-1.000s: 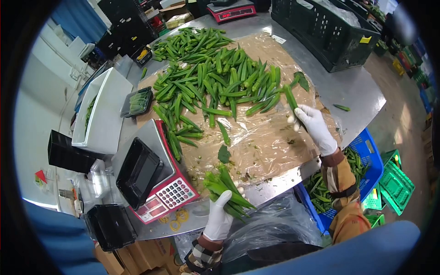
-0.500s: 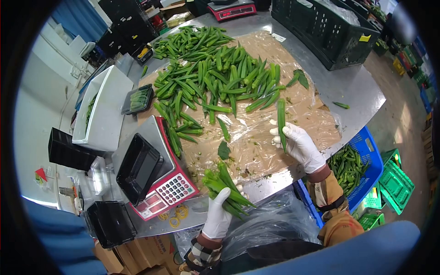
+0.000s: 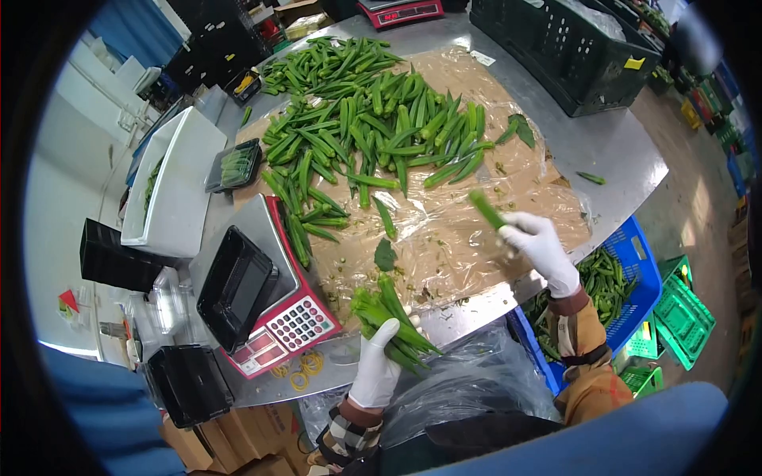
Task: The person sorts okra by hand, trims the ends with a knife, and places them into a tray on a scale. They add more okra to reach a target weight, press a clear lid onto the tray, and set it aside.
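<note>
My left hand (image 3: 376, 366), in a white glove, is closed around a bunch of okra (image 3: 390, 321) at the table's near edge. The gloved right hand (image 3: 540, 247) pinches a single okra pod (image 3: 486, 209) by one end, its other end tilted up and to the left; the pod is slightly blurred. Beyond both hands a large heap of okra (image 3: 373, 131) covers the far part of a plastic-wrapped cardboard sheet (image 3: 460, 250). A torn green leaf (image 3: 385, 255) lies on the sheet between the heap and my left hand.
To the left, a red scale (image 3: 298, 325) carries a black tray (image 3: 236, 289). A packed okra tray (image 3: 234, 165) and a white foam box (image 3: 178, 178) stand behind it. A blue crate (image 3: 647, 270) of okra sits beneath my right forearm. A dark green crate (image 3: 556, 55) occupies the far right.
My right hand has moved slightly right and down, toward the blue crate, and the pod in it has turned from upright to slanting left. The left hand stays nearly in place with its bunch.
</note>
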`<state>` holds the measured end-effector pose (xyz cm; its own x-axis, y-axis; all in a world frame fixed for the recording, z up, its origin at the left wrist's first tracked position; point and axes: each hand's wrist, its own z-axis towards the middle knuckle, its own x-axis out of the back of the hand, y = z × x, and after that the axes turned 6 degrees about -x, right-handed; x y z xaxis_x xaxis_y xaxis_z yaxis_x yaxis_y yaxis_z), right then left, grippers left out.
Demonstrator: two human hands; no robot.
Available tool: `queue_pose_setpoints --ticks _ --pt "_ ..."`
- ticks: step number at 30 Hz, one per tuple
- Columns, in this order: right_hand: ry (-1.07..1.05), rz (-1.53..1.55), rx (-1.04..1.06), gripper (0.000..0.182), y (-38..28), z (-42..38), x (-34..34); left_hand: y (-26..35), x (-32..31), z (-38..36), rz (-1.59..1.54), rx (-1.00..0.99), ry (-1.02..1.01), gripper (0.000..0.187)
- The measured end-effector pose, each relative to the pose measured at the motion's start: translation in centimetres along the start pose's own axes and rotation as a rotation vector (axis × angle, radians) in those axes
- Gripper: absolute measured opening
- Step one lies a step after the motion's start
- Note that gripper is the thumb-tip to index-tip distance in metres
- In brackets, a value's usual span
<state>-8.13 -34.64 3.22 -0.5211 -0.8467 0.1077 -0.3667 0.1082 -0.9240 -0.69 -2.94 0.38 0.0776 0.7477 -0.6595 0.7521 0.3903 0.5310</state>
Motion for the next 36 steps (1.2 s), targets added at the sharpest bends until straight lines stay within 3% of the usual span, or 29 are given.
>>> queue_pose_setpoints --ticks 2,3,6,14,19,20,22,26,30,36 --pt "0.133 -1.019 0.315 0.023 3.1 1.2 1.1 0.0 0.0 0.0 0.004 -0.004 -0.012 0.047" --pt "0.086 -0.683 0.131 0.021 2.8 1.0 0.7 0.0 0.1 0.0 0.002 -0.012 -0.023 0.048" --pt "-0.046 0.062 -0.063 0.022 0.8 -0.4 0.2 -0.4 0.3 -0.2 -0.012 -0.015 -0.02 0.049" --pt "-0.259 0.33 -0.177 0.027 1.7 -2.9 -3.4 -0.2 -0.4 -0.5 0.025 -0.06 -0.088 0.057" --pt "-0.162 0.115 0.079 0.044 1.9 -5.8 -8.8 0.2 -1.3 -0.5 -0.159 -0.042 -0.239 0.068" --pt "-0.039 -0.234 0.48 0.048 2.6 -6.0 -9.8 0.3 -1.9 -0.3 -0.171 -0.048 -0.28 0.07" --pt "-0.087 -0.466 0.39 0.049 0.7 -8.4 -11.1 0.4 -1.6 -0.7 -0.047 -0.064 -0.19 0.075" --pt "-0.242 -0.198 0.518 0.043 1.8 -8.3 -11.8 0.8 -1.1 -0.2 -0.102 -0.107 -0.202 0.074" --pt "-0.314 -0.013 0.359 0.032 0.8 -8.3 -11.3 0.8 -1.0 -0.1 -0.154 -0.106 -0.201 0.072" --pt "-0.231 0.117 0.181 0.026 0.9 -8.5 -11.8 1.3 -0.9 -0.1 -0.346 -0.039 -0.261 0.066"
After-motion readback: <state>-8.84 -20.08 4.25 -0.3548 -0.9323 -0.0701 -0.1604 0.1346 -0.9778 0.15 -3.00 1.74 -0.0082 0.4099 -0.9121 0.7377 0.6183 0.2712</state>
